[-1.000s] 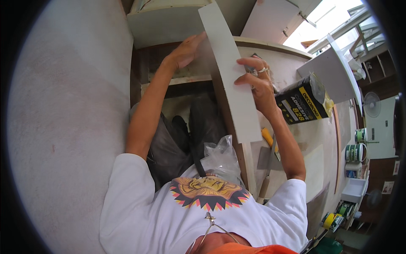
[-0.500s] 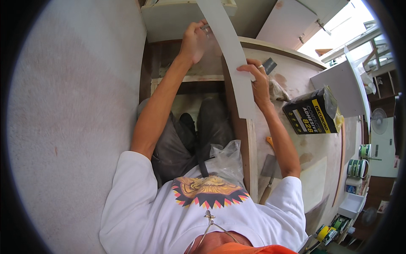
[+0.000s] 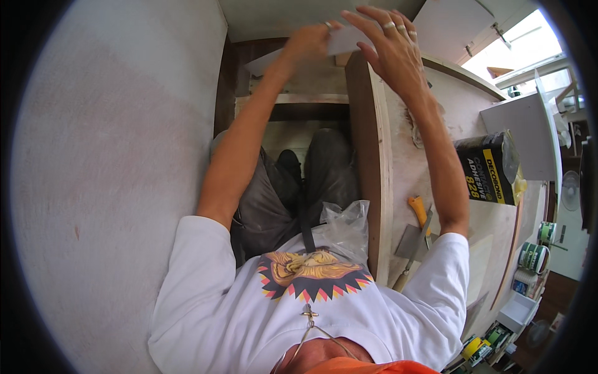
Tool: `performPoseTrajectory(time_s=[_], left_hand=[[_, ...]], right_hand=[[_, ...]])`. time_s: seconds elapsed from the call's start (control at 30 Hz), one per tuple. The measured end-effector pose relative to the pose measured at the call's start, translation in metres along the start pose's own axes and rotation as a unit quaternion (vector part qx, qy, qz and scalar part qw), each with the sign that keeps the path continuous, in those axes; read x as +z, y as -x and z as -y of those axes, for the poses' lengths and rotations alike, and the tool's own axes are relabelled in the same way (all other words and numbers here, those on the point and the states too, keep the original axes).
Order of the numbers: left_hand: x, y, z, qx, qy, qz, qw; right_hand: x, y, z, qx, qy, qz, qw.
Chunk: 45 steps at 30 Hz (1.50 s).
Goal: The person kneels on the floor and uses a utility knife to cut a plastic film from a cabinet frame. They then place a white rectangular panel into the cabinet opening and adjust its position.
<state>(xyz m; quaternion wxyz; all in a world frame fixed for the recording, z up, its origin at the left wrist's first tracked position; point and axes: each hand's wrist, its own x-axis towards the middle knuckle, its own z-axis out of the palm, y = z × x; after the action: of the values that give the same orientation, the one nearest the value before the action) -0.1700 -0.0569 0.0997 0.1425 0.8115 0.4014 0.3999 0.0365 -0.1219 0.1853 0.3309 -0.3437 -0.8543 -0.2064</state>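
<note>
Left hand (image 3: 306, 47): blurred, apparently gripping the strip.
White strip (image 3: 347, 41): turned crosswise from lengthwise, spanning toward the right hand; the left hand now seems its main support.
Plastic bag (image 3: 346, 227): below both hands; contents unclear.
Right hand (image 3: 395, 48): now spread wide; contact uncertain.
Black-yellow tin (image 3: 489, 168): on the counter (image 3: 411, 165), right of the right hand; contents hidden.
Green-white bucket (image 3: 534, 257): farther right; contents unreadable.
</note>
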Motion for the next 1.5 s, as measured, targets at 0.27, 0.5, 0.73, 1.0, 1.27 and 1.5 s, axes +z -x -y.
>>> performPoseTrajectory(time_s=[0.27,0.5,0.73,1.0,1.27,1.5], left_hand=[[0.07,-0.016,0.024,-0.066,-0.068,-0.034,0.995],[0.063,0.009,0.044,-0.09,-0.14,-0.314,0.935],[0.03,0.011,0.017,-0.131,-0.066,-0.178,0.973],[0.032,0.036,0.055,-0.257,0.242,-0.231,0.907],[0.02,0.036,0.031,-0.247,0.391,-0.247,0.851],[0.002,0.03,0.008,-0.131,0.495,-0.284,0.811]], right_hand=[[0.086,0.02,-0.098,0.101,0.04,0.306,0.946],[0.129,0.048,-0.182,0.097,-0.064,0.26,0.959],[0.088,-0.022,-0.142,-0.034,-0.039,0.291,0.955],[0.059,-0.074,-0.085,0.011,-0.096,-0.068,0.993],[0.153,0.031,-0.049,0.12,-0.271,0.114,0.948],[0.151,0.014,-0.014,0.243,-0.448,0.175,0.843]])
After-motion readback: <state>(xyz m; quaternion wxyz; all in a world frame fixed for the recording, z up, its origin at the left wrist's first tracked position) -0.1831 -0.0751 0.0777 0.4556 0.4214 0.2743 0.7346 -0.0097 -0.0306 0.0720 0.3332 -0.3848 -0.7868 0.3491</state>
